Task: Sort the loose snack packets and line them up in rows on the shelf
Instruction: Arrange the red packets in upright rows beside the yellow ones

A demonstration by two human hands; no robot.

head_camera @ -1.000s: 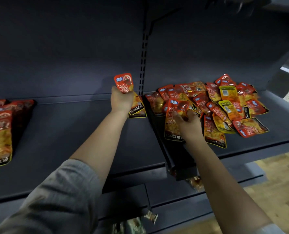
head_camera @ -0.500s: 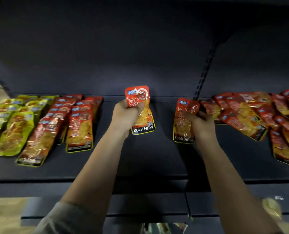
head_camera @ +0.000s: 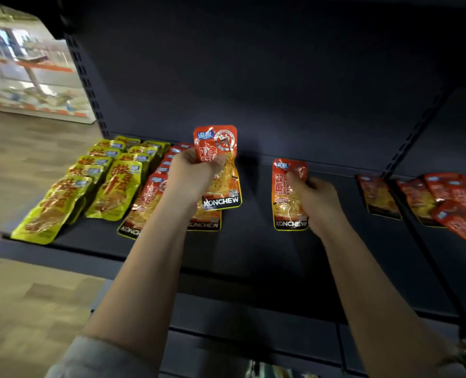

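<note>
View has swung left from the loose pile; left hand (head_camera: 191,173) and right hand (head_camera: 315,199) each clamp fingers on 1 red foil snack packet (head_camera: 217,162), now beside sorted red rows (head_camera: 147,203) mid-left, ready to place.

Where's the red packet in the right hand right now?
In the head view, right of centre: the right hand grips the red packet above bare shelf, between the left hand's packet and the loose pile.

"KONCHEW" (white lettering) on red packets (head_camera: 290,195).
</note>
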